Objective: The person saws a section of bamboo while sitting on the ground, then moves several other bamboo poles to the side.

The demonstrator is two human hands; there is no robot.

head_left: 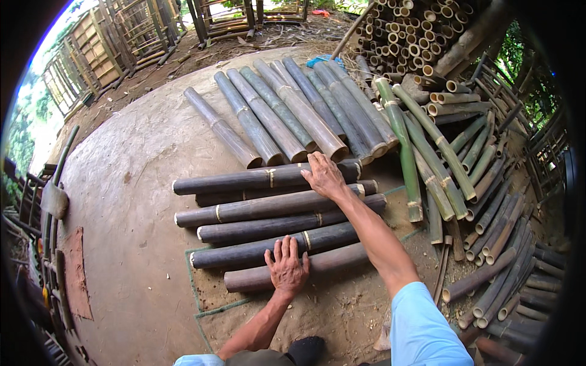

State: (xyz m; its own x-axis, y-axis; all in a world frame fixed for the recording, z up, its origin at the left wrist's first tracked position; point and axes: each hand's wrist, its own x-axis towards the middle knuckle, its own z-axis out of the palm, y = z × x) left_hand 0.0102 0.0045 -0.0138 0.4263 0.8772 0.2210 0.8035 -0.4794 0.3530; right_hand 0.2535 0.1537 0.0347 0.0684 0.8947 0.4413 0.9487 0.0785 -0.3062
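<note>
Several dark bamboo poles lie side by side crosswise in front of me. My left hand [288,267] is spread flat, its fingers on a blackish bamboo pole [226,256] and its palm over the nearest, brownish bamboo pole [244,280]. Farther away, my right hand [325,177] rests on top of the farthest crosswise bamboo pole [229,182], toward its right end, with fingers stretched out. Between the two hands lies another long bamboo pole [262,208] with a pale ring at its joint. Neither hand is wrapped round a pole.
Beyond them, a row of grey-green bamboo poles [262,116] points away from me. Green poles [400,146] and heaps of cut bamboo [488,244] fill the right. A stack of bamboo [421,36] shows its ends at the back. A shovel [55,198] lies at the left.
</note>
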